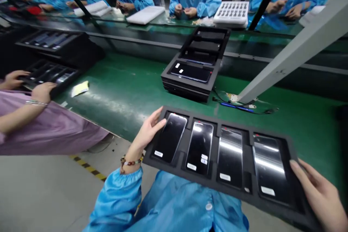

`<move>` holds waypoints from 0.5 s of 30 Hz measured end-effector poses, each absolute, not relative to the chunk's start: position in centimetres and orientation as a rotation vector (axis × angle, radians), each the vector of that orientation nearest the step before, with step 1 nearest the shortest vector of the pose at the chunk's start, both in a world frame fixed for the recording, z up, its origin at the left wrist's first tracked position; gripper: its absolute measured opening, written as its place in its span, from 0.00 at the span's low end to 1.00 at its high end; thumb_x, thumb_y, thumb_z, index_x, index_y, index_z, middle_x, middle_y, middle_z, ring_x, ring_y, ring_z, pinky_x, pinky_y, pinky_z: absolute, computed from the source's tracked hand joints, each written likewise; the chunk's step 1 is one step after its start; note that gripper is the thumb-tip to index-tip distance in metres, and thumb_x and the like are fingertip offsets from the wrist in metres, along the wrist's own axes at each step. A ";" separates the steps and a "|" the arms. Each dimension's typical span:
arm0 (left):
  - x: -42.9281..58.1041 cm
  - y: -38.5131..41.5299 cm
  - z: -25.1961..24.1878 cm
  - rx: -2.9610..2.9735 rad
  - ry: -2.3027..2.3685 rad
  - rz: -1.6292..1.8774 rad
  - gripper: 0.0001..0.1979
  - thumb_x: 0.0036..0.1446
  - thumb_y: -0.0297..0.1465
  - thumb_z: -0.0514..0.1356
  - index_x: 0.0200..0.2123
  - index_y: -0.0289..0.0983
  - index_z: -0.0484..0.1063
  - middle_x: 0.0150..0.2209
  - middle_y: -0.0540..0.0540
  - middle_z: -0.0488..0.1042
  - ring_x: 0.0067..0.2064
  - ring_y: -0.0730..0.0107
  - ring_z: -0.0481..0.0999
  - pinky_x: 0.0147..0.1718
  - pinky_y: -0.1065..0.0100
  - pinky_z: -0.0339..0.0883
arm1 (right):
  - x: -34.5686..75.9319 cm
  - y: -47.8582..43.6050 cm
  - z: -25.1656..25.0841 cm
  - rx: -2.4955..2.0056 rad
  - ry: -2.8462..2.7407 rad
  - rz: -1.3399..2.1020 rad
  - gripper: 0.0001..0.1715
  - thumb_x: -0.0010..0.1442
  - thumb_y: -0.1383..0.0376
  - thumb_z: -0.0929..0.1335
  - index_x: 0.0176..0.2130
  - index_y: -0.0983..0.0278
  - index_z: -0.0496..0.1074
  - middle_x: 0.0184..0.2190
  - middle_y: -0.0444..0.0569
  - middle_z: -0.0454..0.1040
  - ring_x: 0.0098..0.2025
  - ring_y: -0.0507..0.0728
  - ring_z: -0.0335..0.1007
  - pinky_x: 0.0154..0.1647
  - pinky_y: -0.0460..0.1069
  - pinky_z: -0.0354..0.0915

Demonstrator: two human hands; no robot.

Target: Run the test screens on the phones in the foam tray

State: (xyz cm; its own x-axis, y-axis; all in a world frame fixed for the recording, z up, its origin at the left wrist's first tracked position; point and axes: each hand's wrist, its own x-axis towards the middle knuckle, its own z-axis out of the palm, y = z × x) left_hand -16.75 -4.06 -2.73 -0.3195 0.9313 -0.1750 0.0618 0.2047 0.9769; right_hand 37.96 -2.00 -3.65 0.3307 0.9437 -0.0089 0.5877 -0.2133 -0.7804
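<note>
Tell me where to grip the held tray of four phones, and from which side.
I'd grip the tray by its two short ends, coming from left and right, probably with thumbs on top: it is long and flat, and its phones lie side by side between those ends. The left hand and right hand hold it there.

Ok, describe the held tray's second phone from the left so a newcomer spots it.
At the green table, find the dark tray between left hand and right hand. Of four, take the second phone from the left. Unlike its neighbours, it bears two extra stickers near its right edge.
</note>
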 end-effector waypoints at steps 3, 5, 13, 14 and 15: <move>-16.5 -2.0 -2.8 1.060 1.650 1.233 0.50 0.57 0.55 0.75 0.75 0.38 0.69 0.79 0.34 0.64 0.81 0.43 0.62 0.82 0.46 0.51 | 37.7 -0.1 -4.5 -1.998 -1.424 0.421 0.38 0.58 0.28 0.72 0.45 0.53 0.88 0.46 0.66 0.86 0.50 0.75 0.84 0.52 0.71 0.73; -16.1 -1.1 -2.3 1.191 1.699 1.193 0.44 0.59 0.53 0.74 0.71 0.38 0.73 0.79 0.35 0.65 0.81 0.43 0.61 0.83 0.45 0.48 | 37.2 0.1 -4.4 -1.907 -1.614 0.207 0.40 0.67 0.30 0.68 0.50 0.58 0.87 0.52 0.66 0.84 0.57 0.73 0.81 0.59 0.68 0.73; -10.3 -3.7 -1.6 2.067 2.003 0.612 0.29 0.73 0.44 0.62 0.71 0.38 0.73 0.73 0.30 0.69 0.74 0.37 0.68 0.73 0.37 0.66 | 31.4 -3.2 -4.2 -1.842 -1.916 0.059 0.40 0.74 0.36 0.66 0.66 0.61 0.78 0.65 0.63 0.79 0.68 0.78 0.68 0.69 0.75 0.62; -9.6 -3.9 -1.8 2.077 2.047 0.559 0.30 0.74 0.44 0.61 0.73 0.37 0.71 0.74 0.28 0.67 0.75 0.34 0.66 0.72 0.35 0.66 | 31.0 -3.4 -4.3 -1.877 -1.898 0.048 0.43 0.73 0.35 0.67 0.67 0.62 0.77 0.66 0.64 0.78 0.70 0.79 0.66 0.70 0.76 0.61; -9.1 -4.0 -2.0 2.079 2.092 0.517 0.31 0.75 0.43 0.60 0.75 0.36 0.70 0.75 0.26 0.65 0.75 0.33 0.64 0.72 0.34 0.66 | 30.7 -3.6 -4.4 -1.906 -1.884 0.045 0.44 0.72 0.34 0.67 0.68 0.61 0.76 0.65 0.64 0.79 0.70 0.79 0.65 0.70 0.77 0.60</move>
